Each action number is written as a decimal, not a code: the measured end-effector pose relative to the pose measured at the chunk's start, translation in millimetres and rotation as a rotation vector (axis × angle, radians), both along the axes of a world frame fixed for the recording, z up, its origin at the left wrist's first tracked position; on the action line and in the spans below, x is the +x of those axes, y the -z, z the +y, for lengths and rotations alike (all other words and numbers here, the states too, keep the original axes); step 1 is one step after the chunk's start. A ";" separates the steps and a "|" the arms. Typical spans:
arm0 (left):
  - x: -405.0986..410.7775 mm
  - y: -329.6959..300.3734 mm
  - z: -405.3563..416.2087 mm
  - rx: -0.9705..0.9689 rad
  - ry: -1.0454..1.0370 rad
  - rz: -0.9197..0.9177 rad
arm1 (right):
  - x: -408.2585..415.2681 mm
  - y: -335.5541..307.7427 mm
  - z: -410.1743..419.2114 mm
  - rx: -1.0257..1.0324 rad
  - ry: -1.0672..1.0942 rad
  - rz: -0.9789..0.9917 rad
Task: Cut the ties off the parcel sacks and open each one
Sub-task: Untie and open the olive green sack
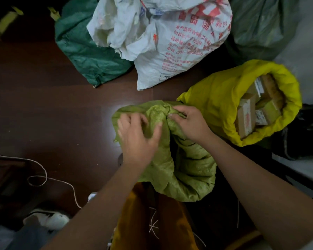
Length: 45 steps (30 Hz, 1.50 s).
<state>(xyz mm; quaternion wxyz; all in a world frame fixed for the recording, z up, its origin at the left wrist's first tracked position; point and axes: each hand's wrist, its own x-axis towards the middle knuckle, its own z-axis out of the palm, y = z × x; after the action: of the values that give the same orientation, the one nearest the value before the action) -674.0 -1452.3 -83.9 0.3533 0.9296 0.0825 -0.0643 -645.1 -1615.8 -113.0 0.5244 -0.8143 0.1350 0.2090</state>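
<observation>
We have the crumpled olive-green woven sack [179,159] on the dark wooden floor, by its near edge. Our left hand [137,136] and right hand [190,123] both pinch its bunched mouth. Uneven pulling could tip it against the open yellow sack [215,101] just beside.

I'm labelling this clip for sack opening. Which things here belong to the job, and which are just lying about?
Job: light green sack, gripped by left hand and right hand; open yellow sack of boxes; white printed sack; dark green sack.
Lying about: white cord; shoe.
</observation>
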 end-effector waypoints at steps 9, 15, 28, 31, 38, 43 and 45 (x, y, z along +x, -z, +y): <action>-50.9 18.1 -21.8 0.414 0.033 0.276 | 1.8 -1.8 5.1 0.034 0.076 0.050; -41.9 30.9 -19.5 -0.071 -0.078 0.358 | -6.0 -4.1 0.5 0.146 0.196 0.077; -37.6 23.9 -2.2 -0.327 -0.065 0.345 | -6.5 -16.1 -2.7 0.314 0.465 0.195; -24.9 17.3 11.9 -0.451 -0.093 0.353 | -7.0 -22.4 2.6 0.356 0.514 0.231; 12.9 -23.1 40.5 -0.560 -0.148 0.492 | -5.5 -43.8 15.9 0.377 0.598 0.335; 53.8 -61.6 49.4 -0.666 -0.340 0.692 | -1.5 -65.3 16.7 0.523 0.622 0.365; 71.8 -71.5 51.7 -0.689 -0.279 0.724 | 1.8 -68.6 17.9 0.614 0.624 0.396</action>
<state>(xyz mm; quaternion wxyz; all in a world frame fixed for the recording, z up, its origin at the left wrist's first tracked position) -602.3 -1400.5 -12.3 0.5930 0.6577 0.2967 -0.3574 -643.3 -1597.9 -44.4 0.7426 -0.4868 0.4023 0.2229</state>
